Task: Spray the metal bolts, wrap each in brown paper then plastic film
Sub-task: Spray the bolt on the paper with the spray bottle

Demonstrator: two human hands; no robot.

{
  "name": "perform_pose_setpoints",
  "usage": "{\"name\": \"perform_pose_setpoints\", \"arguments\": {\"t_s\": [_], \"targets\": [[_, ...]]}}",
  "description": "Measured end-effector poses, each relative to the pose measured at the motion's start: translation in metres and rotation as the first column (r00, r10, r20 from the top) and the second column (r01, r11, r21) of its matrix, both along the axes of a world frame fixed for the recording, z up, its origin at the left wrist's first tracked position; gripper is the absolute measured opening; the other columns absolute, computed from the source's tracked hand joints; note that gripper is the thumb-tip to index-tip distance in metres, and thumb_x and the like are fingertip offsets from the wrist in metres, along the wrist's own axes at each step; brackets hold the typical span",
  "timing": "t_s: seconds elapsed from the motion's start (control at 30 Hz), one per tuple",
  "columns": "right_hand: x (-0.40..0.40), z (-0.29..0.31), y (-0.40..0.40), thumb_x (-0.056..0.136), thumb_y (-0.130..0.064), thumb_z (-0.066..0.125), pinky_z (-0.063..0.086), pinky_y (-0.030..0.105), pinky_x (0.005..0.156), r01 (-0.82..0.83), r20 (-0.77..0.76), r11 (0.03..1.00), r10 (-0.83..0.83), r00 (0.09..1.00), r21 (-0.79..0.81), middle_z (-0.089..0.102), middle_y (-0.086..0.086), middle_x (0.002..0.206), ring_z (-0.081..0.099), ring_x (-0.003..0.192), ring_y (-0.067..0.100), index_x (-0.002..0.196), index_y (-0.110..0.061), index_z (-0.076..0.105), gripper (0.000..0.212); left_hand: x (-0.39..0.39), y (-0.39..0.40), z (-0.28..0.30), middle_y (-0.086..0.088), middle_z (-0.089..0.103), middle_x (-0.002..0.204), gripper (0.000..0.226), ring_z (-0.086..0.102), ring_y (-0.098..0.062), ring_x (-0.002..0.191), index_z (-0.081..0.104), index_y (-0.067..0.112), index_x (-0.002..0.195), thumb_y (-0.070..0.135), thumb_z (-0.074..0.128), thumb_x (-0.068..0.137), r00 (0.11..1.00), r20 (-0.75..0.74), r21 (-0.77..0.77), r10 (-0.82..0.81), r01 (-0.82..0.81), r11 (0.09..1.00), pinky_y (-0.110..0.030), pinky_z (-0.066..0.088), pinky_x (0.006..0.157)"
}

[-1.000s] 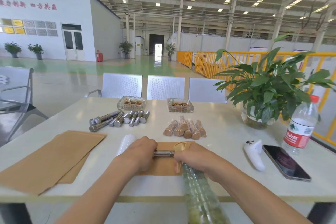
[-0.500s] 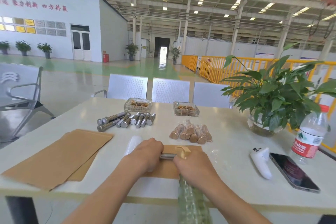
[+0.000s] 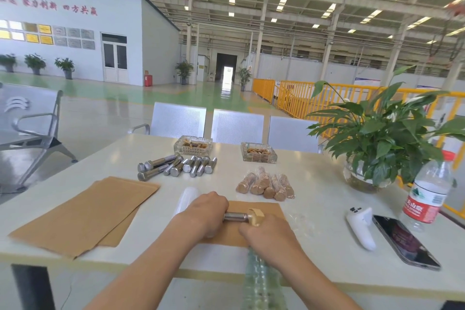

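The white table (image 3: 314, 178) carried everything, and I place the rest by the brown sheet (image 3: 264, 211) lying under my hands at its near edge. Far to the sheet's right stood a leafy potted plant (image 3: 382, 133). A stack of brown paper (image 3: 85, 211) lay well to the sheet's left. A ribbed clear bottle (image 3: 261, 282) ran from the sheet's near edge toward me, off the table. A water bottle (image 3: 427, 196) stood far right of the sheet, with a dark phone (image 3: 405, 241) and a white controller (image 3: 361, 228) nearer. Beyond the sheet to the left lay the bare metal bolts (image 3: 176, 166); straight beyond it, the wrapped bolts (image 3: 266, 184). My left hand (image 3: 206, 211) was curled around one end of a bolt (image 3: 235, 216) held just above the sheet; my right hand (image 3: 269, 234) gripped the bottle's top, its tan nozzle (image 3: 256, 216) against the bolt.
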State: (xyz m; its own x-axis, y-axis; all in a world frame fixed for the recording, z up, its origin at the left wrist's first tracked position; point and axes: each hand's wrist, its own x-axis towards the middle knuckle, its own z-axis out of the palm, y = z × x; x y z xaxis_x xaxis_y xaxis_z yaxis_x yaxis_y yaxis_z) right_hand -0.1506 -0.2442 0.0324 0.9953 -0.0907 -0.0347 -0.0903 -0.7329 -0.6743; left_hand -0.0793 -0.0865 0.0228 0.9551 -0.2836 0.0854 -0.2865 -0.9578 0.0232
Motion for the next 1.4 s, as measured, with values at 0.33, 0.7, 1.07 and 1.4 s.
{"name": "perform_pose_setpoints", "arguments": {"t_s": [0.33, 0.7, 1.07, 1.4], "targets": [[0.006, -0.004, -0.018, 0.071, -0.043, 0.051, 0.054, 0.034, 0.079, 0.062, -0.046, 0.998, -0.061, 0.997, 0.024, 0.067, 0.005, 0.103, 0.066, 0.092, 0.027, 0.100, -0.014, 0.069, 0.045, 0.003, 0.003, -0.004, -0.014, 0.060, 0.117, 0.024, 0.060, -0.035, 0.107, 0.067, 0.015, 0.111, 0.014, 0.050, 0.094, 1.000, 0.003, -0.005, -0.005, 0.005, 1.000, -0.033, 0.041, 0.078], [0.018, 0.000, 0.011, 0.069, -0.038, 0.050, 0.060, 0.038, 0.076, -0.035, -0.087, 0.999, 0.036, 0.996, 0.008, 0.071, 0.000, 0.091, 0.069, 0.086, 0.023, 0.087, -0.019, 0.069, 0.032, 0.005, 0.002, -0.001, -0.015, 0.061, 0.117, 0.023, 0.062, -0.036, 0.107, 0.067, 0.015, 0.110, 0.012, 0.051, 0.094, 1.000, -0.001, 0.039, -0.007, 0.007, 0.999, -0.034, 0.044, 0.078], [0.024, 0.001, -0.008, 0.074, -0.041, 0.048, 0.056, 0.035, 0.080, 0.034, -0.059, 0.999, -0.036, 0.998, -0.042, 0.067, 0.002, 0.095, 0.067, 0.090, 0.026, 0.091, -0.018, 0.066, 0.034, 0.003, 0.002, -0.002, -0.014, 0.062, 0.116, 0.024, 0.062, -0.036, 0.107, 0.067, 0.017, 0.111, 0.014, 0.050, 0.094, 1.000, 0.011, 0.031, -0.011, 0.011, 0.999, -0.033, 0.042, 0.077], [0.026, 0.003, -0.031, 0.087, -0.026, 0.049, 0.040, 0.030, 0.062, 0.024, -0.072, 0.999, -0.022, 0.997, 0.028, 0.058, 0.002, 0.086, 0.054, 0.074, 0.021, 0.075, -0.019, 0.050, 0.015, 0.003, 0.000, -0.002, -0.012, 0.060, 0.117, 0.026, 0.061, -0.034, 0.107, 0.067, 0.018, 0.112, 0.014, 0.049, 0.093, 1.000, 0.009, 0.016, -0.009, 0.009, 1.000, -0.033, 0.043, 0.080]]}}
